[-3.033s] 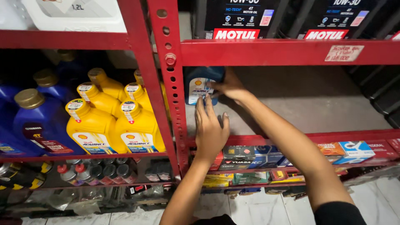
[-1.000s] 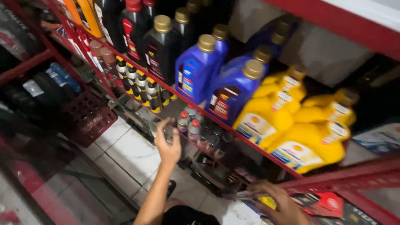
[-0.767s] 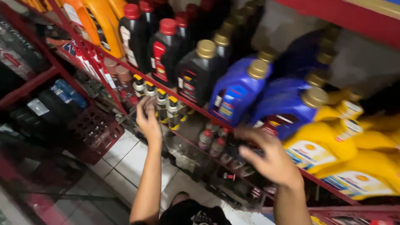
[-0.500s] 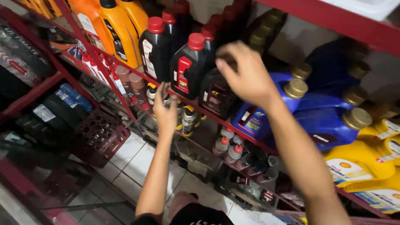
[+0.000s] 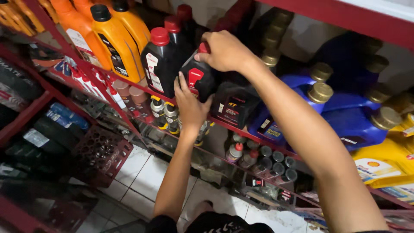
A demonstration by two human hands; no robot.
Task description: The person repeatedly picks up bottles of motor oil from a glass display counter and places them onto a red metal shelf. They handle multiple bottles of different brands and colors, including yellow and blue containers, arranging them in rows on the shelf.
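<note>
Counted on shelf: two hands, left [image 5: 189, 105] and right [image 5: 224, 51]; three black red-capped bottles [image 5: 160, 60]; three blue gold-capped jugs [image 5: 353, 123]; two orange black-capped jugs [image 5: 116, 41].

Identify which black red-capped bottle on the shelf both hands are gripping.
The black bottle rightmost of the three, right hand over its cap, left hand against its front.
</note>
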